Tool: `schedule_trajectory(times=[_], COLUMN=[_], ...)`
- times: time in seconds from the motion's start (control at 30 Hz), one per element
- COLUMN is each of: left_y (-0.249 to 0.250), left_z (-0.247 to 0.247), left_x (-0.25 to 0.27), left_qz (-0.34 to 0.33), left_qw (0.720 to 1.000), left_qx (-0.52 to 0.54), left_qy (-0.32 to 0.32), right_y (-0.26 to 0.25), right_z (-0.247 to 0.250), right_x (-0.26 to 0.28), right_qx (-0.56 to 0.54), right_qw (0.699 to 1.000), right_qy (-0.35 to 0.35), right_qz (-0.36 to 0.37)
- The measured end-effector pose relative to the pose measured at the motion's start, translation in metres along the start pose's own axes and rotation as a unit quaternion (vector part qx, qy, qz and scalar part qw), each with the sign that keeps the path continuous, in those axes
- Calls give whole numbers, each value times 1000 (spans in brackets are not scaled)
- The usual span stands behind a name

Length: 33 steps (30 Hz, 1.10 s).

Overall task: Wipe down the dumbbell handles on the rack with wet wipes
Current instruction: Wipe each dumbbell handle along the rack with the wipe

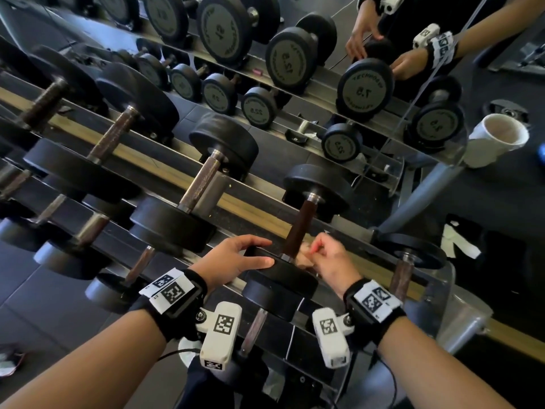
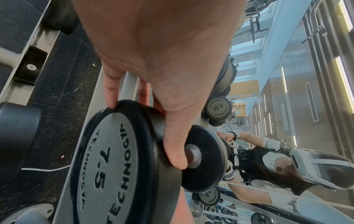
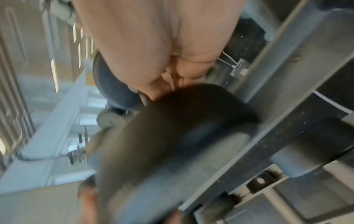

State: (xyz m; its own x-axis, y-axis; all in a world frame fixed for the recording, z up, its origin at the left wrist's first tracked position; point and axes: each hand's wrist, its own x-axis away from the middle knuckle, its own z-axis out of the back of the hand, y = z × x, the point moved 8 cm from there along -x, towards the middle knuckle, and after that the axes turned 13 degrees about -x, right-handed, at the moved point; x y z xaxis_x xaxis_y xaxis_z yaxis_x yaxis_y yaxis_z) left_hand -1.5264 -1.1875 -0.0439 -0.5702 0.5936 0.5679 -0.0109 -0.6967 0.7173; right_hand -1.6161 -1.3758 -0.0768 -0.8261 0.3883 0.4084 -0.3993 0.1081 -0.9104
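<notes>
A black 7.5 dumbbell (image 1: 280, 278) lies on the rack's top tier, its dark handle (image 1: 299, 228) pointing away from me. My left hand (image 1: 236, 258) grips the near head (image 2: 107, 166), with the thumb (image 2: 176, 151) over its rim and the fingers (image 2: 111, 94) on the other side. My right hand (image 1: 330, 258) is curled at the handle's near end. It pinches something pale that looks like the wet wipe (image 1: 305, 255) against the handle. The right wrist view is blurred and shows only the curled hand (image 3: 153, 45) above the dark head (image 3: 172, 136).
More dumbbells fill the rack to the left, the nearest with a knurled steel handle (image 1: 200, 184). A small dumbbell (image 1: 404, 270) sits at the right end. A mirror behind reflects the rack and my hands. A white cup (image 1: 495, 137) stands at the far right.
</notes>
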Motion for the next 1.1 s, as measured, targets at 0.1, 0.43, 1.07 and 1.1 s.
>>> schedule_trajectory(times=[0.1,0.43,1.07,1.1], left_y=[1,3,1,0], left_z=[1,0,-1,-1], left_x=[1,5,8,8], left_qz=[-3,-1,-3,-1], left_qw=[1000,1000,1000,1000], left_qx=[-7,-5,-2,1], left_qy=[7,13,30,31], right_y=[-25,-33,-97,-112], right_z=[29,-1,-6,-6], right_x=[-20,12,2,-4], right_qx=[-11,110,353,362], right_qw=[995,990,911,905], right_qy=[101,24,-90,-76], right_qz=[15,79,193,211])
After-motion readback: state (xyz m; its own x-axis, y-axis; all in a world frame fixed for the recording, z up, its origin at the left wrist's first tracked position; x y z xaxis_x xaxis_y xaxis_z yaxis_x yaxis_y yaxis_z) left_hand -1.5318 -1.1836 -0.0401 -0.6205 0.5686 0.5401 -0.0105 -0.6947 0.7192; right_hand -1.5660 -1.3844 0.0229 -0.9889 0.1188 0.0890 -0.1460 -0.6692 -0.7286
